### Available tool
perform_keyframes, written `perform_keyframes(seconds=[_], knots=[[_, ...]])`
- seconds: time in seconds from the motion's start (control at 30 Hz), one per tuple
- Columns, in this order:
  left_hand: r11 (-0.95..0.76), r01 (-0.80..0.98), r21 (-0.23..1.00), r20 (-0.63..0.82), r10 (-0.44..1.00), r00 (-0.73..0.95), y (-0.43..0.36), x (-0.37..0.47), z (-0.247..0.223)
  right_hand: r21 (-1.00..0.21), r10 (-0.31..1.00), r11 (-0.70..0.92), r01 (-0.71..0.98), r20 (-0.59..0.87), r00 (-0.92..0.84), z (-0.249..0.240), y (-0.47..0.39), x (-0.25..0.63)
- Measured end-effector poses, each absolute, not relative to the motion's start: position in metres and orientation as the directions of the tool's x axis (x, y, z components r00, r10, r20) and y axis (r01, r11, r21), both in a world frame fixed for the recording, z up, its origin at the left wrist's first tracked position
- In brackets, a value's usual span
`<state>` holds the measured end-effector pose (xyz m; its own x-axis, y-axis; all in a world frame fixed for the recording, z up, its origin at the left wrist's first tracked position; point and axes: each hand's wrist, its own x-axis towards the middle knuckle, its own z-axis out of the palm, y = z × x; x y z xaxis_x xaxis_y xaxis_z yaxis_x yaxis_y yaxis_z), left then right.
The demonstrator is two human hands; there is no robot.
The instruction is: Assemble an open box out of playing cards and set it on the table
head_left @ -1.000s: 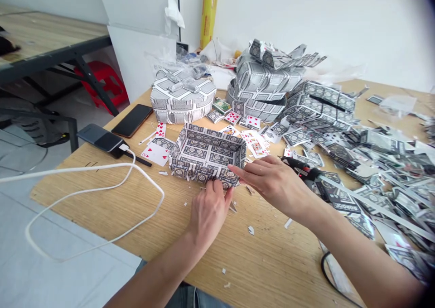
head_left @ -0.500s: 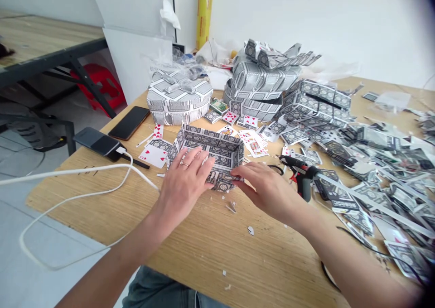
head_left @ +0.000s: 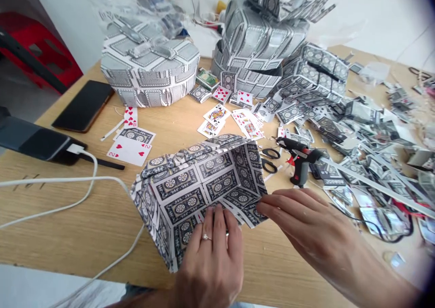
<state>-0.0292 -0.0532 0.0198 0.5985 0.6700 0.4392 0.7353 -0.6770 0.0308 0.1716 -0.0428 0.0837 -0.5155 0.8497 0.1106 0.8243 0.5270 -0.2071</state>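
An open box [head_left: 183, 181] made of patterned playing cards is tilted at the middle of the wooden table, its inside turned toward me. My left hand [head_left: 214, 253], with a ring on it, has its fingers over the near wall, the fingertips inside the box. At the box's right near corner, my right hand [head_left: 306, 226] pinches the edge between fingers and a thumb that is mostly hidden. Just right of the box are black scissors [head_left: 269, 159] and a black and red glue gun [head_left: 299, 158] with a long white stick in its back.
Behind stand a lidded card basket [head_left: 149, 68], stacked card baskets [head_left: 261, 40] and another card box [head_left: 312, 72]. A phone [head_left: 83, 105], a power bank [head_left: 37, 138] and a white cable [head_left: 112, 179] lie left. Cards and card scraps [head_left: 353, 163] cover the right side.
The view has moved closer. The box has tipped, so its inside faces me more. My left hand has shifted right along the near wall; my right hand stays at the right corner.
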Motion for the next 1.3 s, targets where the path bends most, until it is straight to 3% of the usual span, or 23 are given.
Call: perform_keyframes(seconds=[0.3,0.37,0.47,0.7,0.8,1.07,1.3], knots=[[-0.697,0.699,0.158,0.439,0.684,0.582,-0.027,-0.034,0.027,0.054,0.827,0.556,0.829,0.061,-0.558,0.065,-0.028,0.161],[-0.684,0.708,0.179,0.428,0.702,0.57,-0.024,-0.035,0.028,0.066,0.817,0.572,0.818,0.046,-0.575,0.06,-0.023,0.16],[-0.662,0.721,0.203,0.422,0.724,0.546,-0.022,-0.036,0.025,-0.002,0.809,0.587,0.809,0.03,-0.587,0.053,-0.019,0.164],[-0.661,0.701,0.268,0.399,0.739,0.544,-0.017,-0.038,0.024,-0.313,0.781,0.584,0.749,-0.036,-0.624,0.052,-0.006,0.171],[-0.639,0.718,0.276,0.381,0.758,0.529,-0.015,-0.037,0.024,-0.388,0.759,0.567,0.726,-0.096,-0.644,0.057,0.0,0.171],[-0.615,0.749,0.246,0.377,0.772,0.511,-0.012,-0.036,0.027,-0.438,0.716,0.578,0.688,-0.132,-0.685,0.068,0.021,0.169],[-0.603,0.719,0.345,0.339,0.794,0.504,-0.01,-0.04,0.034,-0.331,0.777,0.569,0.753,-0.082,-0.624,0.062,0.012,0.162]])
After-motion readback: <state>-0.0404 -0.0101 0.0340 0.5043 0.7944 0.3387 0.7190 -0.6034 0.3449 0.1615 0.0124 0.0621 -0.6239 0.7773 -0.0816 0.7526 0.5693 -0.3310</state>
